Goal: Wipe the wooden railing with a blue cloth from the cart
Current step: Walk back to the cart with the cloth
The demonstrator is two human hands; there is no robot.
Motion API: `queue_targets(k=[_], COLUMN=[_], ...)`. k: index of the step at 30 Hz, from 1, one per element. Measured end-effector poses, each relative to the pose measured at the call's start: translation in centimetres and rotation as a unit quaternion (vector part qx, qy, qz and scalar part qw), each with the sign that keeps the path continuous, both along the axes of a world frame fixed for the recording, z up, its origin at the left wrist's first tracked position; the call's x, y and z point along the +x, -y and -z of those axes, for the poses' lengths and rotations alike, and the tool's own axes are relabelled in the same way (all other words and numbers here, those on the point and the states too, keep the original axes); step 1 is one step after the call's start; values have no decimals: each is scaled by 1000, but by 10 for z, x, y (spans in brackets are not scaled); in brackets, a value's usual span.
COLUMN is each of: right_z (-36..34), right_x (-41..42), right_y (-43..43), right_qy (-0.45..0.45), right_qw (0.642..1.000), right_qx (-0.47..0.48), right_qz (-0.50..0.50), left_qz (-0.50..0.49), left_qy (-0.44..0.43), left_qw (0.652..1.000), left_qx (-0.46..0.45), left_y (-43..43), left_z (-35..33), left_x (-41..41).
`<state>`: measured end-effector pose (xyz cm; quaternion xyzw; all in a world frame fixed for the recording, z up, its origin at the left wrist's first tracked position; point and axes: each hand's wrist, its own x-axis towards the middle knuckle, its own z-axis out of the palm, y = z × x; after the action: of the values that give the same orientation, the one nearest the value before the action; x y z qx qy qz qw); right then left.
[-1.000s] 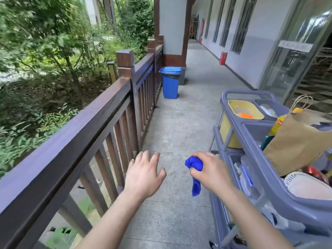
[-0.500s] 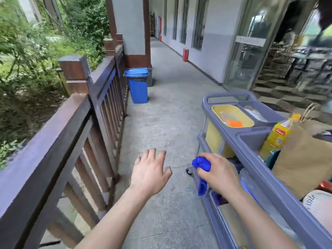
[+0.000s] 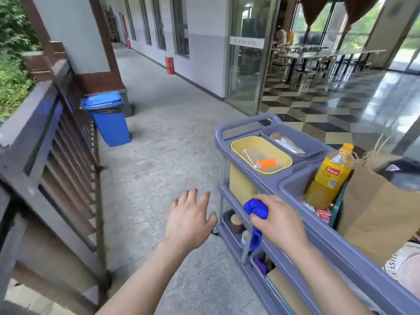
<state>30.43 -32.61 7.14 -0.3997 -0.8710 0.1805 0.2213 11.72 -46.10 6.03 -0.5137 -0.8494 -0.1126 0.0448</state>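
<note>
My right hand [image 3: 280,220] is shut on a bunched blue cloth [image 3: 255,212], whose tail hangs down against the near side of the grey-purple cart [image 3: 247,180]. Palm down with fingers spread, my left hand [image 3: 189,218] holds nothing and hovers over the paved floor left of the cart. The dark wooden railing [image 3: 31,130] runs along the left edge of the view, well apart from both hands.
A blue bin [image 3: 110,120] stands by the railing further along the walkway. The cart carries a yellow tub [image 3: 261,155], a yellow oil bottle [image 3: 329,176] and a brown paper bag [image 3: 375,212]. Glass doors [image 3: 245,53] line the right side.
The view has swung right, away from the railing and toward the cart. My right hand with the cloth now sits against the cart's side; my left hand stays open beside it.
</note>
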Motion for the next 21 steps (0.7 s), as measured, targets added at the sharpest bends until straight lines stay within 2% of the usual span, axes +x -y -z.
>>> queue_targets(k=[12,21], right_z=[16,31], right_x=[-30,-62], right_y=[-142,-210], right_qy=[-53,-81], right_qw=[992,966], right_qx=[2,17], right_qz=[118,247], left_qz=[106,215], left_qy=[14,-4], left_qw=[993,977], left_qx=[47,0], left_y=[-190,-319], left_z=[13,35], left_x=[-58,-116])
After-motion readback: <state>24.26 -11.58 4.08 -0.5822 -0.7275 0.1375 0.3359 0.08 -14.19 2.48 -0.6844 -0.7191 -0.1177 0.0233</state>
